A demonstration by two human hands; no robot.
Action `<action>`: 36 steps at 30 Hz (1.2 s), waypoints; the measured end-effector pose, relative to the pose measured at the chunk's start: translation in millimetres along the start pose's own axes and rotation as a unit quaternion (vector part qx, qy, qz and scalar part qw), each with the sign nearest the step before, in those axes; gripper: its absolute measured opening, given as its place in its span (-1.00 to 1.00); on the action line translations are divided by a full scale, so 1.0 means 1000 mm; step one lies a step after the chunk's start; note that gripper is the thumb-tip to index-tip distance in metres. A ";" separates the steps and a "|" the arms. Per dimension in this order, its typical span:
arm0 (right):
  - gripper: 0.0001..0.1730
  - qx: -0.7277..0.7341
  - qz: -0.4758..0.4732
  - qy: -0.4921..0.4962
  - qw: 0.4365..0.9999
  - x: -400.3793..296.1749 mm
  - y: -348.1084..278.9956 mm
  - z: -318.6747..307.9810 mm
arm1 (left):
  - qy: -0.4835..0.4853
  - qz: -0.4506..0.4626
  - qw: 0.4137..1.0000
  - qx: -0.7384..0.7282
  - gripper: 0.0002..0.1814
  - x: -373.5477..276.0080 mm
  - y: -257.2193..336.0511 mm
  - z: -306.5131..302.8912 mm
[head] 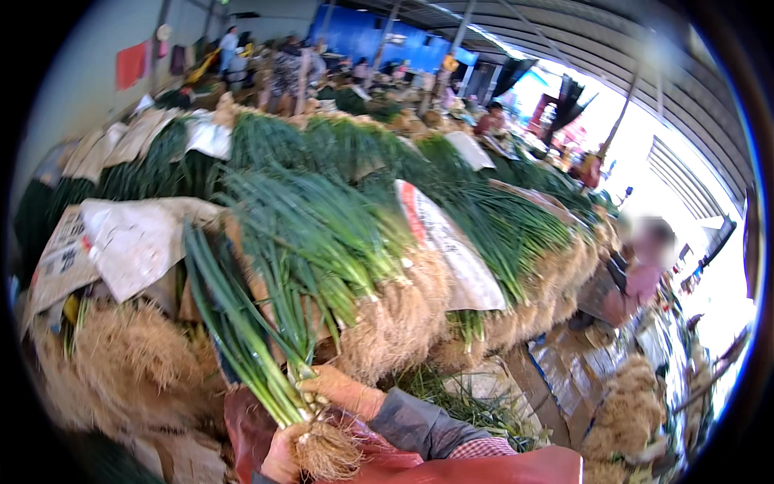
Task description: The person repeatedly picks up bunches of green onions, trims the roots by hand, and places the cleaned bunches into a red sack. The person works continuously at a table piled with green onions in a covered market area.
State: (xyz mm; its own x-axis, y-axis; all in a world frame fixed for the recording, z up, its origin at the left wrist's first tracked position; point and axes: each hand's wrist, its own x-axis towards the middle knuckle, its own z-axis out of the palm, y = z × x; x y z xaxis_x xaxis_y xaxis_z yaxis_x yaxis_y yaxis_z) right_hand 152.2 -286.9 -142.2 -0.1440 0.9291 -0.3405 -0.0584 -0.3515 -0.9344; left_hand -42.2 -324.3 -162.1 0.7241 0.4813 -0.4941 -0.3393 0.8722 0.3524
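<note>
A small bunch of green onions [254,363] slants across my lap, its leaves up and to the left and its tan roots [326,451] towards me. Low in the view, my left hand [283,455] holds the bunch by the root end. My right hand [341,390], in a dark grey sleeve, closes around the pale stalks just above. Some fingers of both hands are hidden by the stalks and roots. Under the hands lies a dark red apron [484,469]. Directly beyond is a big heap of green onions [314,212] with roots facing this way.
Printed woven sacks [453,254] and a whitish sheet [136,242] lie over the heaps. Another root pile [133,345] stands at the left. Loose green leaves [459,399] litter the ground at the right. A person in pink [641,284] sits farther right; several people work at the back.
</note>
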 end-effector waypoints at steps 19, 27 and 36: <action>-0.73 0.120 -0.026 0.106 0.987 -0.022 -0.010 -0.009 | 0.016 0.062 0.998 0.013 -0.52 -0.037 0.014 0.029; -0.40 -0.334 -0.055 0.097 0.936 -0.005 0.021 -0.013 | -0.055 0.014 0.998 0.028 -0.49 -0.019 0.007 0.040; -0.46 0.286 0.011 0.042 0.957 -0.051 -0.017 0.015 | -0.126 0.026 0.970 -0.206 -0.64 -0.024 -0.007 0.011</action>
State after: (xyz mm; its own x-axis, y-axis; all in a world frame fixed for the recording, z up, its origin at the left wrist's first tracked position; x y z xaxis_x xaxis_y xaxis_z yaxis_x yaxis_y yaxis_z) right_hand 145.4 -329.9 -107.2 -0.0725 0.9184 -0.3890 -0.5904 -0.3539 -0.7254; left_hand -50.2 -342.6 -143.7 0.8061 0.5339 -0.2551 -0.5526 0.8334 -0.0021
